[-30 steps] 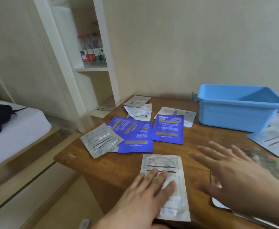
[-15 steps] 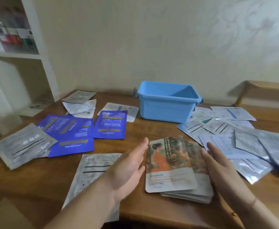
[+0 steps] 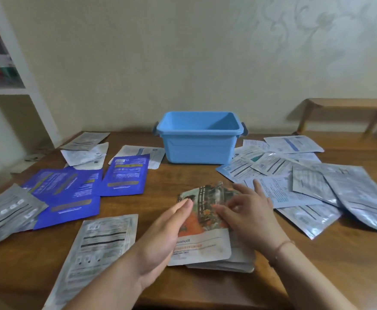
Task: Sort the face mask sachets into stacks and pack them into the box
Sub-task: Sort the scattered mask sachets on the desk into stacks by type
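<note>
A stack of picture-print sachets [image 3: 203, 242] lies on the wooden table [image 3: 160, 182] right in front of me. My left hand [image 3: 165, 236] stands on edge against the stack's left side, fingers straight. My right hand [image 3: 248, 211] rests on the stack's right part, fingers spread on the top sachet. A blue box [image 3: 198, 137] stands behind, with nothing visible inside it. Blue sachets [image 3: 71, 191] lie to the left, a silver-white sachet [image 3: 100, 245] at the near left, and a pile of pale silver sachets [image 3: 306, 180] on the right.
More silver and white sachets lie at the far left [image 3: 87, 148] and at the left edge [image 3: 6, 211]. A white shelf unit [image 3: 8, 86] stands on the left, a wooden bench [image 3: 344, 110] at the back right. The near table edge runs just under my forearms.
My view swung right from the table's left side to the box and the picture stack. Both hands left the silver-white sachet and closed in on the picture stack; the right now lies on it.
</note>
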Tool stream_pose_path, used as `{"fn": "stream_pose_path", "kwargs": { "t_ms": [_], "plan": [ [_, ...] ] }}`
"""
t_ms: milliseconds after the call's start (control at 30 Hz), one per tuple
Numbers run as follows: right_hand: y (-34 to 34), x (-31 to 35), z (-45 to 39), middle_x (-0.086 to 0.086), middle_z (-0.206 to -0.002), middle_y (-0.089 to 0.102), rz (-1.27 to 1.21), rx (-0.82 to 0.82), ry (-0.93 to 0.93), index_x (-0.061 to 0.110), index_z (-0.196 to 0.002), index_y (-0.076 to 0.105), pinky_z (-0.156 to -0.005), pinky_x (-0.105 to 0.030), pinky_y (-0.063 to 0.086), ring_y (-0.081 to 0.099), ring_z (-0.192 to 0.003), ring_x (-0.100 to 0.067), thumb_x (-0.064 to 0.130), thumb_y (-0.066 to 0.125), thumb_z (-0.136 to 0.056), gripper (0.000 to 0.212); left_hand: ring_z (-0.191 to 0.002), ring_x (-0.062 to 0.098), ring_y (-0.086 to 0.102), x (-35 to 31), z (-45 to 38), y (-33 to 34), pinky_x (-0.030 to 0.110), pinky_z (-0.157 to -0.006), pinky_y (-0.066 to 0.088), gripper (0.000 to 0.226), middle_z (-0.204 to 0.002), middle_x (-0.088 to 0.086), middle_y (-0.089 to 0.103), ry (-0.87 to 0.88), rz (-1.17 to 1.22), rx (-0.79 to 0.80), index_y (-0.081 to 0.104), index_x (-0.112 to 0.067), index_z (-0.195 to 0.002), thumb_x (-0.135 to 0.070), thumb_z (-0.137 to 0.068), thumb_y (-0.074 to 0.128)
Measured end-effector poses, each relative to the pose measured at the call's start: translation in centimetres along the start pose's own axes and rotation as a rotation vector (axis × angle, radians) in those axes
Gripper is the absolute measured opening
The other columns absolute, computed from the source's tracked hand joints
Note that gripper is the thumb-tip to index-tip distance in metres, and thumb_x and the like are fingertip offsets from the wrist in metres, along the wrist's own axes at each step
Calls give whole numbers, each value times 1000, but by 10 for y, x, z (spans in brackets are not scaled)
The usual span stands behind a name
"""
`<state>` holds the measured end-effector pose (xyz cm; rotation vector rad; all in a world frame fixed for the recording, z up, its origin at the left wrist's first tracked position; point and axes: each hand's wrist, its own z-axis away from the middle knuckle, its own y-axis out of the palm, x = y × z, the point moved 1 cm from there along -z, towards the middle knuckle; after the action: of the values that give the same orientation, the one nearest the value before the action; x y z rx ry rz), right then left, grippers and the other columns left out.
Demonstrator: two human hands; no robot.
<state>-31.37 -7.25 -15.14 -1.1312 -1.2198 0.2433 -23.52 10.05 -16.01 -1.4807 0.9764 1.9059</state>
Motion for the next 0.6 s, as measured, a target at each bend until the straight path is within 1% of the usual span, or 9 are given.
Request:
{"fn": "stream_pose_path", "kwargs": {
  "t_ms": [67,133,233,300,333,400,467,533,600],
  "plan": [
    [-1,-2,1,14,-148,41,-157,-45,-1,32,-66,71,-118,-56,7,0,-148,-15,47,66,-83,23,-100,-21,57,2,0,-2,4,-75,45,51,-112,-31,66,16,26,-30,48,-36,-132,-55,-85,59],
    [-9,-11,2,11,-145,47,-309,-149,33,29,-61,73,-118,-47,11,11,-147,-12,40,69,-82,24,-102,-25,51,3,-1,-4,6,-85,38,67,-116,-34,61,58,38,-67,45,-38,-137,-61,-77,61],
    [-18,-29,4,1,-140,54,-268,-192,80,25,-64,71,-114,-37,23,31,-140,-16,33,70,-83,20,-107,-21,44,3,-4,-4,12,-92,32,75,-111,-36,58,65,55,-45,43,-38,-138,-62,-71,63],
    [-14,-39,6,0,-134,57,-229,-165,124,25,-80,67,-102,-35,38,48,-125,-16,34,71,-83,10,-98,-20,55,2,-6,3,7,-88,39,54,-98,-34,67,34,50,5,46,-38,-129,-53,-78,60],
    [-11,-42,8,2,-131,58,-229,-172,140,26,-94,66,-95,-34,42,52,-118,-15,36,70,-84,15,-93,-20,59,2,-8,7,4,-79,44,38,-94,-33,69,20,46,15,49,-38,-119,-49,-83,55],
    [-8,-43,11,8,-130,56,-273,-220,127,26,-127,55,-91,-31,43,54,-115,-14,38,67,-86,44,-85,-20,61,1,-11,13,1,-65,46,21,-87,-33,70,19,57,-7,51,-35,-106,-45,-88,48],
    [-5,-39,15,22,-125,49,-330,-221,88,26,-142,43,-94,-25,41,53,-113,-7,38,62,-90,57,-80,-20,62,1,-13,16,1,-61,46,22,-80,-31,70,30,72,-24,60,-33,-99,-43,-92,41],
    [4,-36,17,42,-113,48,-367,-126,65,31,-134,48,-88,-7,36,52,-103,13,34,57,-94,41,-74,-18,64,-1,-15,21,3,-59,48,52,-74,-29,70,23,99,9,77,-35,-75,-39,-99,31],
    [12,-32,17,40,-110,57,-350,-28,31,35,-116,49,-80,2,35,54,-102,17,25,53,-97,22,-72,-15,65,-4,-13,27,5,-58,49,63,-72,-27,70,22,123,29,77,-41,-62,-36,-101,27]
  ]
}}
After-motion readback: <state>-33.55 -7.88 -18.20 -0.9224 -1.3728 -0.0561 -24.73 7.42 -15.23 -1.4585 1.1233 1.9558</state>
